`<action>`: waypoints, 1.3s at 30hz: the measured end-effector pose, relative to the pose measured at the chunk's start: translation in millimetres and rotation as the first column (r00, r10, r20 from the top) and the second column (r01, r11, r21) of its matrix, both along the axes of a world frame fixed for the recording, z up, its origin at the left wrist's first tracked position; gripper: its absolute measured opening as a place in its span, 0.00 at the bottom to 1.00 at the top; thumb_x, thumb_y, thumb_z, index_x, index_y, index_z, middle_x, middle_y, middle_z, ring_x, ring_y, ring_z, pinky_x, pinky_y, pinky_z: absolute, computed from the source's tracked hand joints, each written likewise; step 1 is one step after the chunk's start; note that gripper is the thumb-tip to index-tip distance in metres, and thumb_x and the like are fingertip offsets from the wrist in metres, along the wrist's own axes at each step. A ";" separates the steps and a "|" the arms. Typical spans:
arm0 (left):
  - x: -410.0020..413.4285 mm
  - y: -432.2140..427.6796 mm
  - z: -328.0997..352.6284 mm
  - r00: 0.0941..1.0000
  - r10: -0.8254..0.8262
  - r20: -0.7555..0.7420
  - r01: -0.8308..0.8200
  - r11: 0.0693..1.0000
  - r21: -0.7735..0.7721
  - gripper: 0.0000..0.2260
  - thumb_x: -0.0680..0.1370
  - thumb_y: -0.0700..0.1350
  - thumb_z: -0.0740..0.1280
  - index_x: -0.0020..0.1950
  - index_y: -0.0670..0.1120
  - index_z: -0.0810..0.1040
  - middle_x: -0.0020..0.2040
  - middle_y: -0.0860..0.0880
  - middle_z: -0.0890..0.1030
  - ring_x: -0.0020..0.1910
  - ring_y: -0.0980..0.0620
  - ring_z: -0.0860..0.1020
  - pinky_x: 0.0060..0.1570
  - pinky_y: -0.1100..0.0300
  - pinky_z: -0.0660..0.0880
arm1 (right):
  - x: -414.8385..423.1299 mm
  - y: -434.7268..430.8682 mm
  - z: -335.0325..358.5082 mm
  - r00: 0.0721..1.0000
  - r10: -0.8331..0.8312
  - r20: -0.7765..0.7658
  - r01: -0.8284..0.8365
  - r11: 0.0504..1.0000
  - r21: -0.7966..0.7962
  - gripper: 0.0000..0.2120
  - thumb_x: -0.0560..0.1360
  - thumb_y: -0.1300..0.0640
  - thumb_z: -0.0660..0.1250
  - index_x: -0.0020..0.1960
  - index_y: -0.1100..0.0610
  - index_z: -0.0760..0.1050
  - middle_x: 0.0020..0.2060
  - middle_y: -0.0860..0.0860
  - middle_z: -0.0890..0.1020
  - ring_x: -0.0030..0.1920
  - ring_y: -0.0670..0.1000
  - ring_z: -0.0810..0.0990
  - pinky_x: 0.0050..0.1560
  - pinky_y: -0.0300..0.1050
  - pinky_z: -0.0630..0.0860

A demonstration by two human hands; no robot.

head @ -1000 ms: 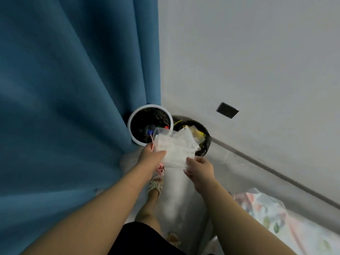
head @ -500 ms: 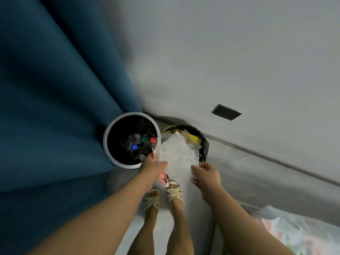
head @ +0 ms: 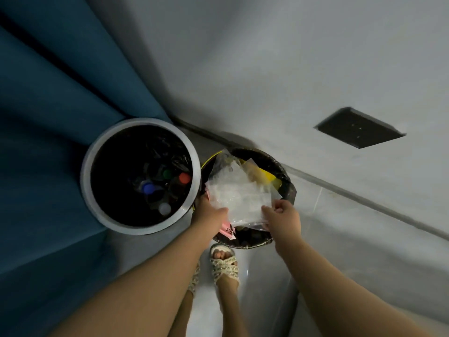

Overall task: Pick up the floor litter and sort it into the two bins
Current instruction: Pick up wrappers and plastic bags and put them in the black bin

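Two bins stand in the corner. The white-rimmed bin (head: 83, 181) on the left has a black liner and holds bottles with coloured caps. The black bin (head: 288, 181) to its right holds yellow and clear wrappers. A bundle of clear plastic wrappers (head: 239, 195) hangs directly over the black bin. My left hand (head: 209, 215) grips its left edge, together with a pink scrap (head: 228, 231). My right hand (head: 283, 216) pinches the bundle's right edge.
A blue curtain (head: 56, 93) hangs at the left behind the white-rimmed bin. The grey wall (head: 267, 69) carries a dark socket plate (head: 359, 127). My sandalled feet (head: 224, 263) stand on the pale floor just in front of the black bin.
I have stepped closer and my view has tilted down over the bins. Both hands have carried the plastic bundle forward until it hangs over the black bin.
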State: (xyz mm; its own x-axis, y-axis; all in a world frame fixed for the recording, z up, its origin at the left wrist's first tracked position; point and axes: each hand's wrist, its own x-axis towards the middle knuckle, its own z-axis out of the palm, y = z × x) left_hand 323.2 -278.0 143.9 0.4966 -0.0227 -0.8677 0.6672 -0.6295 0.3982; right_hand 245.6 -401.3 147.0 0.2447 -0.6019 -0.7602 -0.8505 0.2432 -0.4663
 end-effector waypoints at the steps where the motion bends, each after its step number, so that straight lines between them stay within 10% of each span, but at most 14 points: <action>1: -1.0 0.6 -8.7 1.000 -0.016 0.010 0.016 1.000 0.004 0.23 0.75 0.38 0.65 0.70 0.43 0.64 0.66 0.44 0.73 0.60 0.45 0.75 0.51 0.60 0.71 | 0.9 0.2 -8.6 1.000 0.008 -0.004 -0.008 1.000 -0.014 0.08 0.74 0.60 0.65 0.53 0.58 0.75 0.39 0.52 0.76 0.38 0.53 0.75 0.41 0.48 0.74; 8: -0.7 12.9 -38.5 0.957 -0.267 0.116 0.268 0.963 0.010 0.34 0.78 0.41 0.64 0.77 0.45 0.47 0.75 0.43 0.60 0.71 0.43 0.66 0.65 0.53 0.67 | -2.8 -2.7 -20.6 0.984 0.153 0.094 -0.136 0.978 -0.161 0.28 0.73 0.55 0.70 0.71 0.52 0.64 0.60 0.49 0.74 0.57 0.50 0.75 0.55 0.46 0.74; 12: -0.2 15.4 -37.9 0.902 -0.386 0.194 0.404 0.913 -0.062 0.30 0.77 0.38 0.64 0.75 0.48 0.55 0.74 0.44 0.61 0.70 0.44 0.66 0.65 0.50 0.70 | -6.0 -2.2 -16.5 0.924 0.369 0.102 -0.333 0.906 -0.260 0.34 0.73 0.57 0.69 0.75 0.51 0.58 0.72 0.50 0.67 0.70 0.52 0.68 0.67 0.51 0.70; 18: -5.1 15.3 -43.2 0.540 -0.778 0.323 0.760 0.615 0.212 0.30 0.78 0.43 0.63 0.76 0.52 0.52 0.77 0.50 0.41 0.76 0.46 0.49 0.66 0.53 0.68 | -4.3 6.2 -20.1 0.322 0.906 -0.276 -0.940 0.269 -0.211 0.33 0.77 0.51 0.61 0.77 0.45 0.48 0.77 0.50 0.40 0.77 0.56 0.39 0.75 0.54 0.46; 21: -3.8 13.1 -55.9 0.396 -0.883 0.253 0.846 0.458 0.275 0.31 0.78 0.45 0.62 0.77 0.53 0.49 0.77 0.50 0.39 0.77 0.44 0.46 0.68 0.52 0.66 | -0.6 6.9 -37.8 0.182 0.920 -0.347 -0.981 0.145 -0.132 0.31 0.78 0.50 0.59 0.77 0.46 0.48 0.77 0.51 0.40 0.77 0.58 0.37 0.75 0.56 0.44; 39: -6.2 -4.4 -135.7 0.170 -0.985 0.041 0.916 0.173 0.361 0.31 0.78 0.45 0.61 0.77 0.51 0.49 0.78 0.47 0.42 0.77 0.42 0.42 0.72 0.42 0.50 | 12.8 -4.9 -119.0 0.097 0.896 -0.433 -0.982 0.157 0.105 0.33 0.77 0.49 0.61 0.76 0.47 0.48 0.77 0.52 0.49 0.77 0.60 0.43 0.74 0.57 0.45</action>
State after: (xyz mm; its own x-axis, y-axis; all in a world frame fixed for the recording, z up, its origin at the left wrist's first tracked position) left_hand 317.1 -282.4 8.2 0.3779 -0.4724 -0.7963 -0.6076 -0.7754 0.1716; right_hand 258.4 -406.2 28.0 0.4913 -0.1906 -0.8498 -0.3966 -0.9177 -0.0234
